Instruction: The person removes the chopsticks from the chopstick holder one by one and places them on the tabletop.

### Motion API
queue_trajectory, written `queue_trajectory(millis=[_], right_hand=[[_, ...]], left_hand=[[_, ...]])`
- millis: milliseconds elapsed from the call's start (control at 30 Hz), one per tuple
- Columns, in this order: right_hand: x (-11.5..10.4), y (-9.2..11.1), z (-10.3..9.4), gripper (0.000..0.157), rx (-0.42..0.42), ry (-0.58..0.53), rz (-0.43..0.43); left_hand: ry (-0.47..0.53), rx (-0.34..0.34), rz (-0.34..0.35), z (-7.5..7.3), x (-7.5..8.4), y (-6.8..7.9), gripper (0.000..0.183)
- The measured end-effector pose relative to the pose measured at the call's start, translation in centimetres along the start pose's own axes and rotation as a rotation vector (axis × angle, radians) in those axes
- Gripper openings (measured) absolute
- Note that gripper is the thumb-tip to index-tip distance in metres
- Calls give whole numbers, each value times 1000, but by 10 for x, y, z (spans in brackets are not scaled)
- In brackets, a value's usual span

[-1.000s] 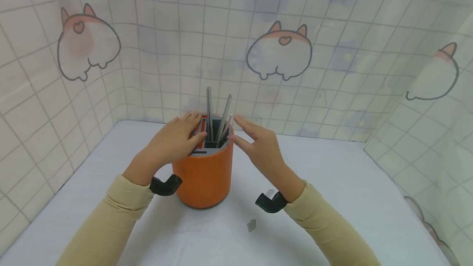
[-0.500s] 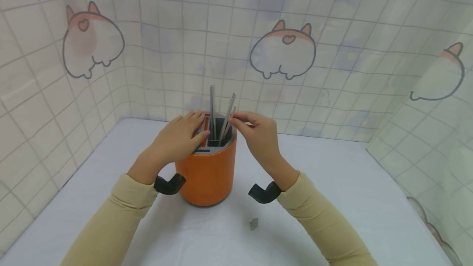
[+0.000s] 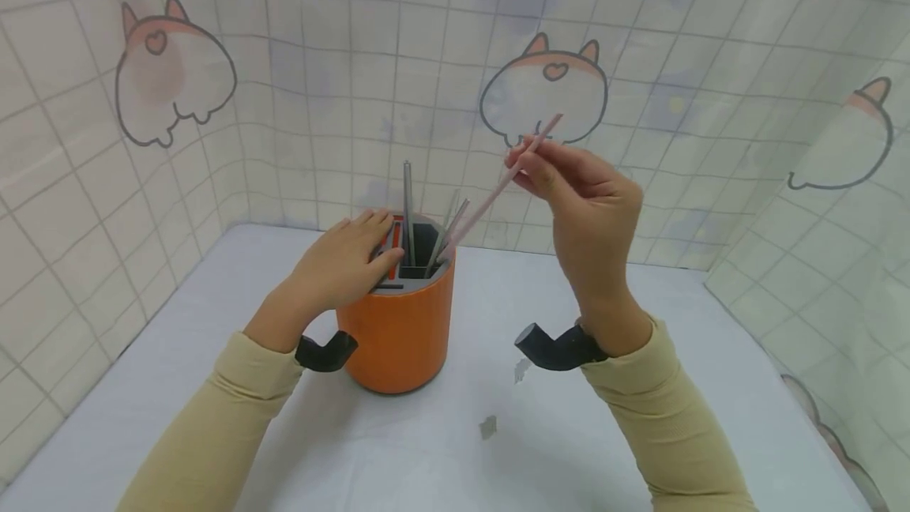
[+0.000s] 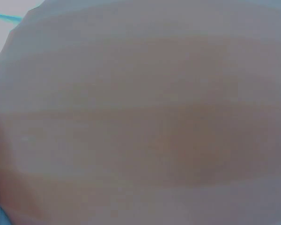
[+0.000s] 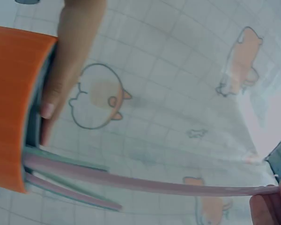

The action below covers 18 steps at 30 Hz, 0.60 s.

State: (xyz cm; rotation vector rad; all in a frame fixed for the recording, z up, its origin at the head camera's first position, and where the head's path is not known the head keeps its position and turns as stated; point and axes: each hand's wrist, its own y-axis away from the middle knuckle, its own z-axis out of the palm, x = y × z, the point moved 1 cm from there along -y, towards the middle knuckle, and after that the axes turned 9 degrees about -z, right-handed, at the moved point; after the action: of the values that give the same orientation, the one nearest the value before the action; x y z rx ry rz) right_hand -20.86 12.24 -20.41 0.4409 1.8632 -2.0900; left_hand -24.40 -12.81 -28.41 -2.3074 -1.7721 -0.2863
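My right hand (image 3: 593, 208) pinches the upper part of a long, thin pale pink stick (image 3: 490, 200) between thumb and fingers. The stick slants up to the right, its lower end still inside an orange round holder (image 3: 398, 342) with a grey slotted top. Whether it is a straw or a chopstick I cannot tell. My left hand (image 3: 337, 263) rests flat on the left side of that top, covering some slots. Other thin sticks, such as a tall grey one (image 3: 408, 204), stand in the holder's open compartment. Skin fills most of the left wrist view.
The holder stands on a white tabletop (image 3: 569, 433) with a small grey patch (image 3: 487, 427) near the front. A pale grid-patterned curtain (image 3: 661, 180) with cartoon animal prints encloses the back and sides. Two more stick ends (image 5: 103, 205) jut out beside the held one.
My right hand has taken hold of the pink stick and drawn it upward to the right, partly out of the holder. The left hand has stayed on the holder's top.
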Motion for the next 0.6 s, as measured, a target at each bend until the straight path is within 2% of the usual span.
queue_trajectory(millis=[133, 233, 300, 400, 500, 600], right_hand=[[-9, -10, -13, 17, 134, -88, 23], [-9, -15, -24, 19, 210, -161, 110], [-3, -15, -32, 20, 199, -171, 193], [20, -6, -43, 15, 67, -108, 346], [51, 13, -52, 8, -86, -4, 522], [79, 38, -56, 16, -201, 99, 674]], left_hand=[[1, 3, -5, 0, 0, 1, 66], [4, 1, -11, 1, 0, 1, 67], [3, 3, -10, 0, 0, 1, 66], [3, 5, -10, 1, 0, 0, 66], [3, 7, -11, 0, 0, 0, 66], [8, 5, -13, 1, 0, 0, 66]])
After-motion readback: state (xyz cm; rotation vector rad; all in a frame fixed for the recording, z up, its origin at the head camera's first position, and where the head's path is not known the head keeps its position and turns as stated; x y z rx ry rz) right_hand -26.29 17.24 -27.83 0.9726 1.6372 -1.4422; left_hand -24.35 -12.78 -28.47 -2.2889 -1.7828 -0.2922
